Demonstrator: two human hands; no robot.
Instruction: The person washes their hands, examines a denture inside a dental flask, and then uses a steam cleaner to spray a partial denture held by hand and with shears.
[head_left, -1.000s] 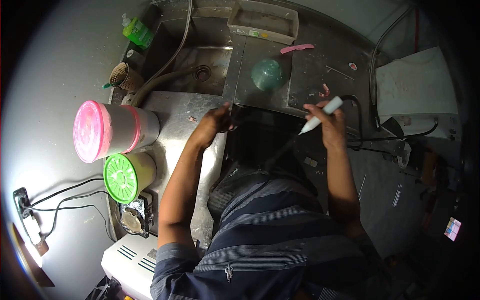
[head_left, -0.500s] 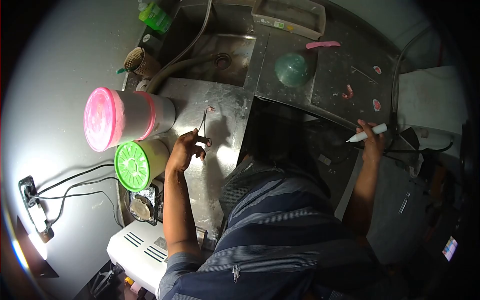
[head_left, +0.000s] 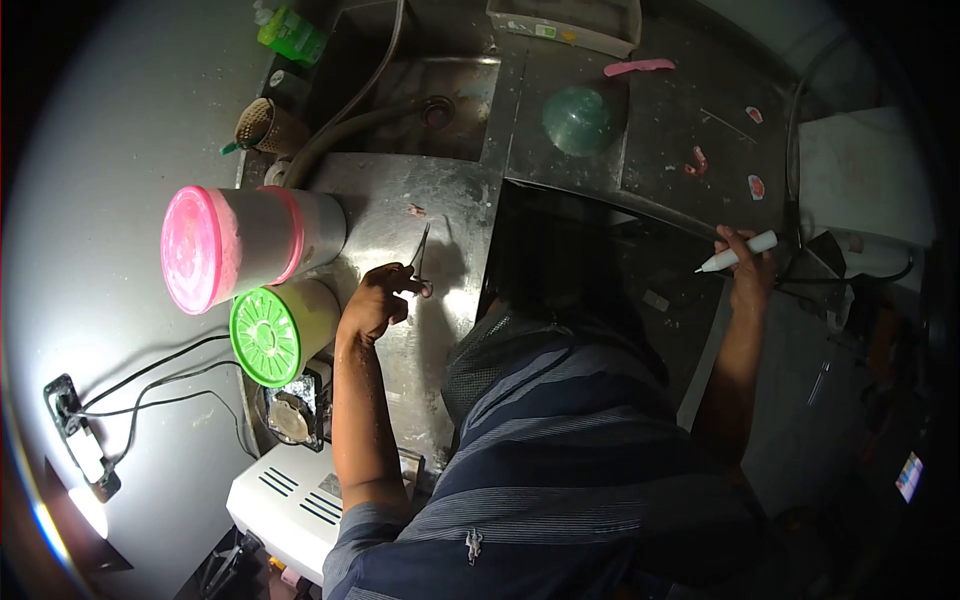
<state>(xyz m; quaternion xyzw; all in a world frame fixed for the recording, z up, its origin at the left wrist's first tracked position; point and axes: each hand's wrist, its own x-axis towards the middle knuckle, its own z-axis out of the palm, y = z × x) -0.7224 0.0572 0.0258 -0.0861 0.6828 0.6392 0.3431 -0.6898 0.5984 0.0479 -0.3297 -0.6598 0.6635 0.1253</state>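
Observation:
My left hand (head_left: pixel 378 302) is closed on a slim metal scissor-like tool (head_left: pixel 421 252) with finger loops, its narrow end pointing up and away from me. Just beyond that end, apart from it, a small pinkish piece (head_left: pixel 416 210) lies on the metal counter (head_left: pixel 390 190). Off to the right, my right hand (head_left: pixel 748 268) grips a white pen-shaped tool (head_left: pixel 738 252) whose thin tip points left. It is held in the air near the right section of the counter. Two small red-and-white pieces (head_left: pixel 756 187) and a pink curved piece (head_left: pixel 696 161) lie beyond it.
Pink-lidded (head_left: pixel 191 250) and green-lidded (head_left: pixel 265 337) tubs stand left of my left hand. Farther away are a sink (head_left: pixel 470 110) with a hose, a green translucent bowl (head_left: pixel 577 122), a pink strip (head_left: pixel 640 67) and a tray (head_left: pixel 570 35). A white machine (head_left: pixel 285 500) sits lower left.
The tip of the scissor-like tool has moved off the small pinkish piece and turned slightly right. My right hand still holds the white tool. The whole view has shifted a little.

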